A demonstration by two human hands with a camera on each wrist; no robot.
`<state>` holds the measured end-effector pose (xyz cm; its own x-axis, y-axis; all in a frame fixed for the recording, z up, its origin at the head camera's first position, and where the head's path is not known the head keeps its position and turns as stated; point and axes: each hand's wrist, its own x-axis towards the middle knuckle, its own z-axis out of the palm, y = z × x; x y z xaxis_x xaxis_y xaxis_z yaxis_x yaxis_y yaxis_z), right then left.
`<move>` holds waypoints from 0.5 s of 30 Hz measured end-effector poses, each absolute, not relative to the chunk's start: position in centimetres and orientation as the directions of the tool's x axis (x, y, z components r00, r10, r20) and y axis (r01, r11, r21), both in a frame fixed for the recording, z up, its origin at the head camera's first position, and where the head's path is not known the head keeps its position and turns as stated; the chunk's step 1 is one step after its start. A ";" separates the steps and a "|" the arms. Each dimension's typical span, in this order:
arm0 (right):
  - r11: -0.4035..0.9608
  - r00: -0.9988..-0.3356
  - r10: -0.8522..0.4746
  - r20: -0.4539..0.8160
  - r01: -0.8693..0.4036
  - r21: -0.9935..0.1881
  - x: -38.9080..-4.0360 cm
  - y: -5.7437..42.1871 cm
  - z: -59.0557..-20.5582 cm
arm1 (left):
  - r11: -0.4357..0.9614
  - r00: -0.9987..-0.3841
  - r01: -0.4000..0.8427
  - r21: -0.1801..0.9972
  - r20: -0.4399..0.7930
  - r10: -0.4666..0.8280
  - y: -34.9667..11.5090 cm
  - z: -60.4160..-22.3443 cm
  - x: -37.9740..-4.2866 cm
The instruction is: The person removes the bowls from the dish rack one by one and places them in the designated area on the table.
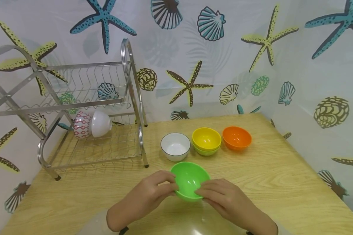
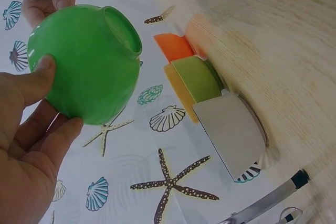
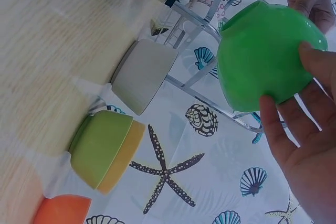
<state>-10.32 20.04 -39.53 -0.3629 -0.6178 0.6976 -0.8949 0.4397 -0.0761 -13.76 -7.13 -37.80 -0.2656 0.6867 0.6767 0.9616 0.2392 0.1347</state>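
Observation:
A bright green bowl [image 1: 189, 178] is held above the table between both hands, its opening facing up toward the head camera. My left hand [image 1: 151, 192] grips its left rim, and my right hand [image 1: 226, 199] holds the right rim with fingertips reaching over the edge. In the left wrist view the bowl's outside [image 2: 86, 64] and its foot ring show, clear of the tabletop. Just behind it stands a white bowl [image 1: 175, 146] with a dark rim. To the right of that, a yellow bowl [image 1: 206, 138] is nested in a light green bowl [image 1: 206, 152].
An orange bowl [image 1: 237, 138] sits at the back right of the wooden table [image 1: 267, 182]. On the left stands a two-tier metal dish rack [image 1: 97, 161]. Its lower tier holds a red-patterned bowl [image 1: 82, 125] and a white bowl [image 1: 100, 124], both on their sides.

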 end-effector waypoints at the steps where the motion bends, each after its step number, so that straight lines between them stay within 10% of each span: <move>1: 0.434 -0.356 -0.616 0.703 -0.898 -0.074 -10.3 20.0 -39.6 | 0.239 -0.263 0.962 0.131 0.678 0.687 -7.2 -37.8 -13.8; 15: 0.409 -0.398 -0.628 0.669 -0.900 -0.151 -10.2 20.2 -39.7 | 0.220 -0.212 0.973 0.076 0.676 0.706 -7.3 -37.9 -13.7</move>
